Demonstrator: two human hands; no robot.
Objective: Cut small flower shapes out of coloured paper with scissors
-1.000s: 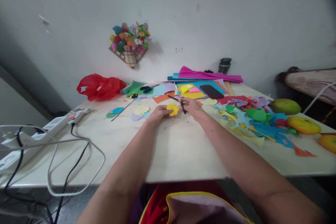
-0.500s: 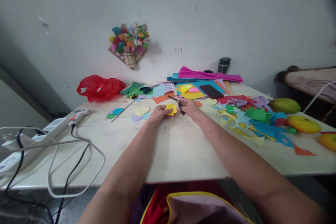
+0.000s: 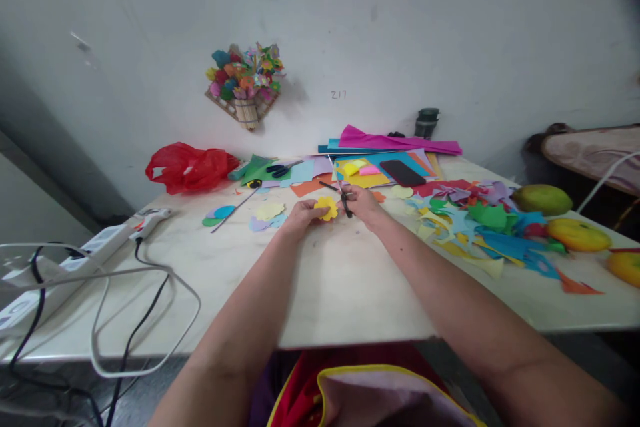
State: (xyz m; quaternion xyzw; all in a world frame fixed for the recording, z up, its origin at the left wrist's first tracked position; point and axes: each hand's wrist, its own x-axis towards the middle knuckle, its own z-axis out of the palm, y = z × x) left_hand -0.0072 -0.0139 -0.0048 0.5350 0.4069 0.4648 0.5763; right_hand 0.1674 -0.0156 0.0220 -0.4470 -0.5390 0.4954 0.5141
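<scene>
Between the thumb and fingers of my left hand [image 3: 302,217] is a yellow paper flower [image 3: 327,209] with a scalloped edge. My right hand [image 3: 363,205] is closed on a pair of scissors [image 3: 345,203] with dark handles, its blades spread apart and pointing up and away from me. The scissors are just right of the flower; the blades are not on its edge. Left of my hands lie pale scalloped paper flowers [image 3: 270,212] on the table. An orange paper sheet [image 3: 313,187] lies just beyond my hands.
Paper scraps [image 3: 470,223] spread on the right, beside mangoes [image 3: 577,235]. A phone [image 3: 403,173] lies on coloured sheets at the back. A second pair of scissors [image 3: 280,169] and a red plastic bag [image 3: 187,168] are back left. A power strip [image 3: 65,273] and cables occupy the left edge.
The yellow flower has turned slightly in my left hand. Otherwise both hands and the scissors stay almost where they were; the view has shifted a little.
</scene>
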